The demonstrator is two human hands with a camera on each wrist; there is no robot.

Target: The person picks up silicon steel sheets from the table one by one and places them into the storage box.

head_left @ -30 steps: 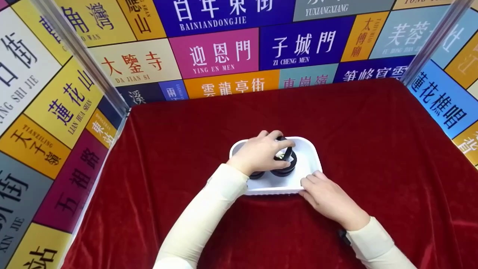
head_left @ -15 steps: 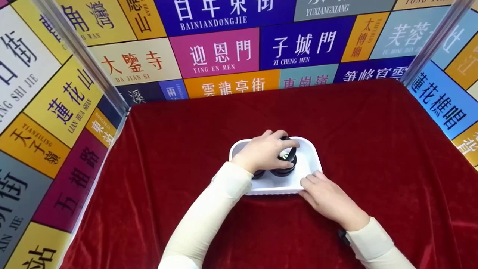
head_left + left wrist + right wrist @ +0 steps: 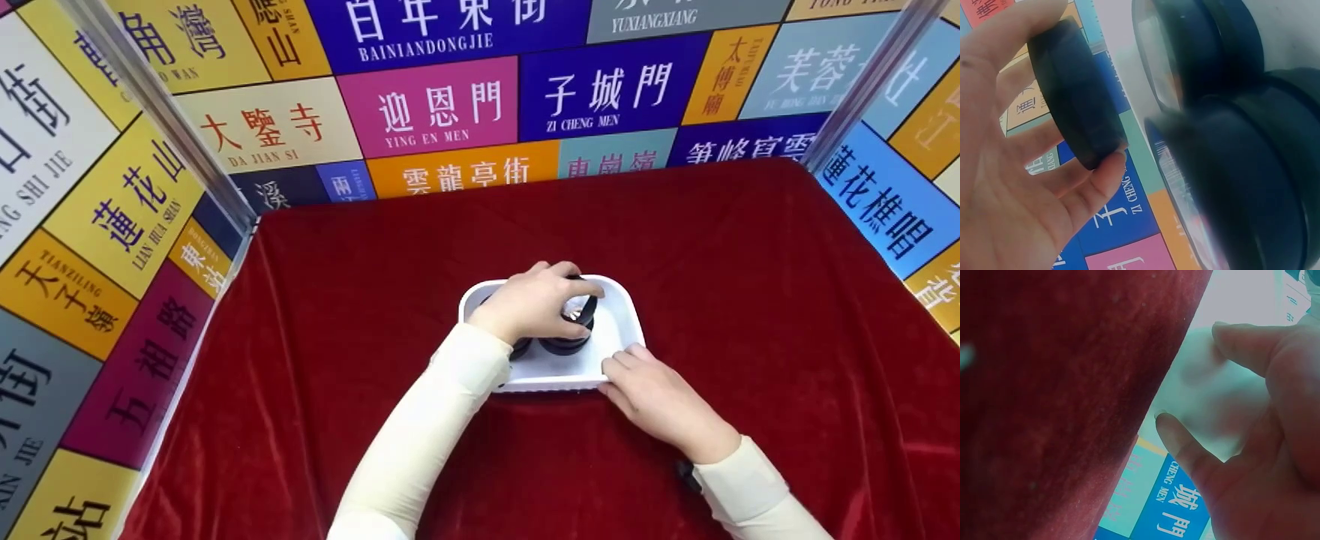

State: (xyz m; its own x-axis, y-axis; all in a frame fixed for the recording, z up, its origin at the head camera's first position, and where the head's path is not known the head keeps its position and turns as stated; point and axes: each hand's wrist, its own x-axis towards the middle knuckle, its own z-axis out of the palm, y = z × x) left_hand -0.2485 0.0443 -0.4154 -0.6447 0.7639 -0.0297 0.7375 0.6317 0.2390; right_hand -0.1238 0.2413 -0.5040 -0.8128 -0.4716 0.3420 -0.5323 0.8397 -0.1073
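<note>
My left hand (image 3: 525, 304) holds a flat black round piece (image 3: 1075, 93) by its edge, between thumb and fingers. It is tilted on edge above the white tray (image 3: 624, 322); whether it is a lid or a thin case I cannot tell. Two more black round containers, a nearer one (image 3: 1252, 174) and a farther one (image 3: 1204, 50), show beside it in the left wrist view, each with a clear, shiny face. From the head view, my left hand partly hides these containers in the tray. My right hand (image 3: 664, 397) grips the tray's near right corner, fingers over the rim.
A dark red velvet cloth (image 3: 375, 285) covers the table under the tray. Panels with colourful place-name signs (image 3: 442, 105) stand along the back and both sides, with clear corner posts (image 3: 862, 97).
My left hand has shifted slightly right with the black round piece, mostly in the first half second. My right hand stays on the tray's corner.
</note>
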